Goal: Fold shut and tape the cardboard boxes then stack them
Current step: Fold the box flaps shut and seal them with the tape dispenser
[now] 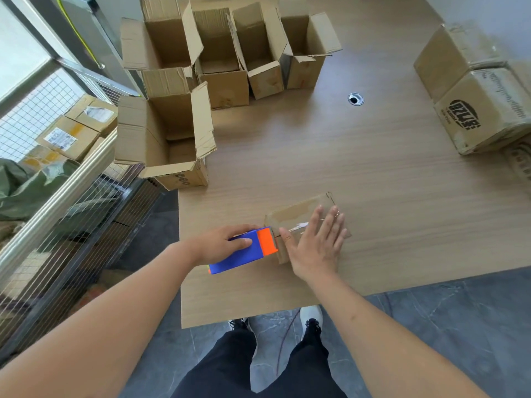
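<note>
Fingers (244,242) of my left hand (221,242) curl round the blue-and-orange tape dispenser (244,252); my right hand (316,242) lies flat, fingers spread, pressing the small closed box (296,211) near the bench (373,173) front edge.

Further left and behind, open boxes (169,133) stand with flaps up, apparently empty. I judge this cardboard light, stiff, crushable: hold it by its sides. Sealed boxes (482,110) sit far right.
</note>
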Tool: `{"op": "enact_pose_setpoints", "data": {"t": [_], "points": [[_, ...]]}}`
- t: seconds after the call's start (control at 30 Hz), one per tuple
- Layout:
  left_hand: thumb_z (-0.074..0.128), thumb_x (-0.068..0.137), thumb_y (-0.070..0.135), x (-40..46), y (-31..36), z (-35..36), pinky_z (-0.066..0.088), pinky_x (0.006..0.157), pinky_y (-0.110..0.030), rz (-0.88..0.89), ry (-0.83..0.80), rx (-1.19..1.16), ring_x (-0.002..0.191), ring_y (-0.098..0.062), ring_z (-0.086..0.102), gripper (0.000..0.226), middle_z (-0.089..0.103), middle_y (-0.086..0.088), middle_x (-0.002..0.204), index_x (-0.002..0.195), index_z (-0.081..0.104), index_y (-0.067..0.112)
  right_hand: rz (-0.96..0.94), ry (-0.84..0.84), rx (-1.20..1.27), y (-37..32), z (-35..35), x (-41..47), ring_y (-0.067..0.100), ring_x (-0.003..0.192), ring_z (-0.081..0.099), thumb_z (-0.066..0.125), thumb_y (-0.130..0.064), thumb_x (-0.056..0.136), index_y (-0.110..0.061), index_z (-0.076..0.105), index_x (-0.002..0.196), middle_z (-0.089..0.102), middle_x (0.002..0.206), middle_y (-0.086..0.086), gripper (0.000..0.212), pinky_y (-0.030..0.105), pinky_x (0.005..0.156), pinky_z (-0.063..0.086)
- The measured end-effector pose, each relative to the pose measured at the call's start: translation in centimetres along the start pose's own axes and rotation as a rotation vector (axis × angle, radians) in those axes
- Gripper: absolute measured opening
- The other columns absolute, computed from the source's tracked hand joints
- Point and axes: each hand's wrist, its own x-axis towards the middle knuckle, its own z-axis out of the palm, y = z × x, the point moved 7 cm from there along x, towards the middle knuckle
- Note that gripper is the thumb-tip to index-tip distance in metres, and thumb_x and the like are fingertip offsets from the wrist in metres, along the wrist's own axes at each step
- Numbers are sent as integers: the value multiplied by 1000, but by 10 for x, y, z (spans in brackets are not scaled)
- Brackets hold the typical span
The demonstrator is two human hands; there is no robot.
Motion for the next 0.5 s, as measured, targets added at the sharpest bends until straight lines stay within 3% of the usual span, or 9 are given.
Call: {"op": "enact_pose_setpoints", "data": {"t": [0.07,0.17,0.33,0.4,0.5], "points": [[46,107,43,-2,-3,5,39,99,-32,18,-10,-47,122,-7,53,39,56,27,135,136,40,69,-13,-31,15,0,6,4,37,151,-29,14,-88,85,-12,-22,158,-29,163,22,112,55,123,-14],[48,107,42,-9,-13,7,37,92,-20,50,-35,-132,114,16,51,43,56,43,126,137,40,71,-21,-69,62,3,7,8,31,146,-40,14,-98,77,-17,-33,154,-40,159,17,121,51,118,-26],[48,107,42,-20,-34,4,36,95,-17,52,-59,-167,117,21,47,42,50,48,131,136,40,73,-23,-144,55,2,8,11,29,141,-48,12,-101,73,-20,-40,150,-48,154,15,124,54,118,-25],[46,107,43,-19,-33,3,36,95,-17,38,-44,-131,118,18,47,42,50,48,128,134,38,75,-11,-169,61,1,9,12,29,139,-50,12,-102,71,-20,-40,149,-50,153,15,125,55,118,-25],[43,107,43,-5,-25,7,39,103,-31,20,-2,-63,124,-5,52,41,54,31,137,143,40,62,-7,-188,65,0,8,12,27,137,-53,13,-105,65,-21,-42,148,-53,151,13,131,55,117,-26]]}}
